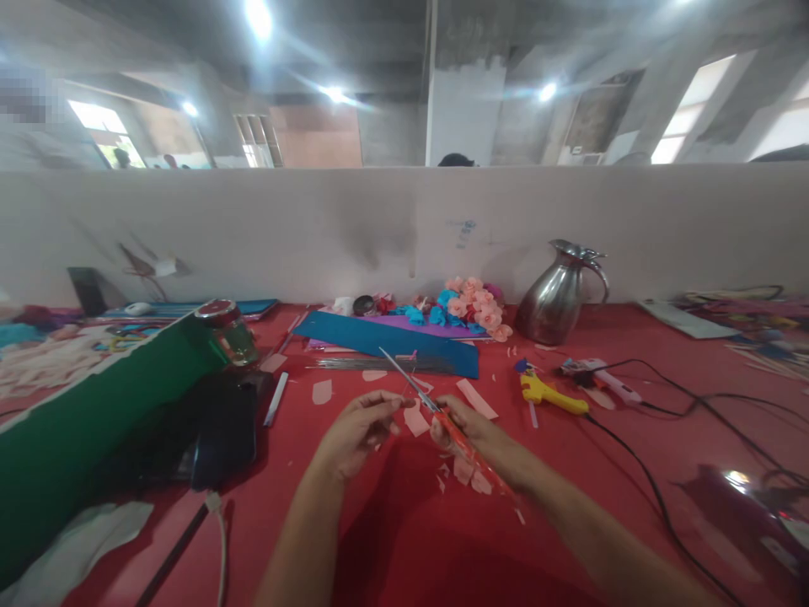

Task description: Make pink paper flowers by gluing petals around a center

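My right hand (pixel 464 428) is closed round the orange handles of a pair of scissors (pixel 422 396), whose blades point up and to the left. My left hand (pixel 360 430) is pinched shut just left of the blades; what it pinches is too small to make out. Several pale pink paper scraps (pixel 471 482) lie on the red table (pixel 404 539) under and around both hands.
A blue sheet (pixel 385 341) and paper flowers (pixel 471 305) lie beyond the hands, a steel jug (pixel 559 295) at right. A yellow glue gun (pixel 549 394) with black cables is to the right. A green roll (pixel 88 413), jar (pixel 227 329) and dark phone (pixel 221 438) are left.
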